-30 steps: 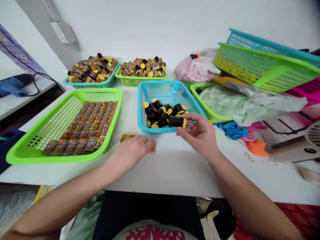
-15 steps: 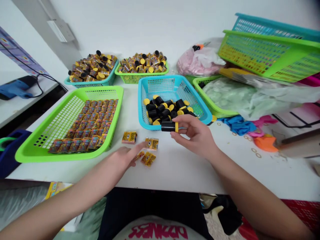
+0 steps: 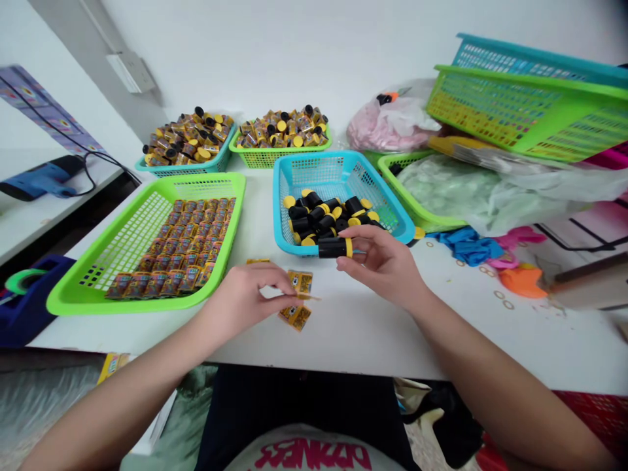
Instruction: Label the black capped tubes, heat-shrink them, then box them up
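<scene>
running the width of the view, the white tabletop (image 3: 353, 333) carries a large green basket (image 3: 122, 229) at the left, with printed labels laid in rows inside it. a blue basket (image 3: 324, 171) in the middle holds loose black pieces with yellow caps. neither basket looks shifted on the tabletop over the last second. the right hand (image 3: 387, 265) holds a black tube (image 3: 333, 247) by its yellow-capped end, fingers closed around it. the tube lies on its side in the air just in front of the blue basket's near rim. a second ago it hung over that rim, and it has since come a little toward the body and stayed there. the left hand (image 3: 245, 294) shows the real change. half a second ago it lay low with one finger stretched out toward the loose pieces, and now it is curled, with thumb and fingertips pinched on a small yellow-and-black label (image 3: 300, 282). that label sits just below and left of the tube, near it but not touching. as i read it, both pieces are now in the hands and close together. another loose label (image 3: 294, 316) lies on the tabletop just under the pinched one. a third, plain to see half a second ago, is now mostly hidden behind the left hand.
</scene>
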Action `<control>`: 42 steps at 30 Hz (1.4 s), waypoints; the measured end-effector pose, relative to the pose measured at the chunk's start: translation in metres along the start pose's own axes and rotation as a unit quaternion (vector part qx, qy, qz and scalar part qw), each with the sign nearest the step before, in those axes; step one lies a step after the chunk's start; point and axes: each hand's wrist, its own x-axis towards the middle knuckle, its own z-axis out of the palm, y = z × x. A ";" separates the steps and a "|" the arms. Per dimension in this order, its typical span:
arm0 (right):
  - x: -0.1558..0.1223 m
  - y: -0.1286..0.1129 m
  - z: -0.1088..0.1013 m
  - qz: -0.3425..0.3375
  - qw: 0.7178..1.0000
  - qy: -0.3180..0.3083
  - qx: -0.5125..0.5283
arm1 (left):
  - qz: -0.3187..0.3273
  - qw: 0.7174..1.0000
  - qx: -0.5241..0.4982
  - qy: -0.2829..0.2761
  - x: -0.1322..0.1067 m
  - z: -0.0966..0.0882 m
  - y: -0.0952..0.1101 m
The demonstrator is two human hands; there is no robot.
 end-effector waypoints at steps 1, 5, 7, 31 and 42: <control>0.001 0.000 -0.002 0.002 1.000 0.005 0.014 | 0.003 1.000 -0.021 0.017 0.007 0.003 0.003; 0.006 -0.003 -0.013 0.017 0.999 0.025 0.035 | 0.028 0.997 -0.060 0.050 0.033 0.018 0.006; 0.008 -0.005 -0.016 0.028 0.998 0.037 0.044 | 0.058 0.996 -0.061 0.042 0.037 0.026 0.000; 0.000 -0.013 -0.002 0.069 0.997 -0.034 -0.017 | 0.029 0.942 -0.304 0.141 0.022 0.053 -0.013; -0.003 -0.012 0.005 0.091 0.995 -0.045 0.024 | 0.083 0.932 -0.296 0.192 0.023 0.051 -0.015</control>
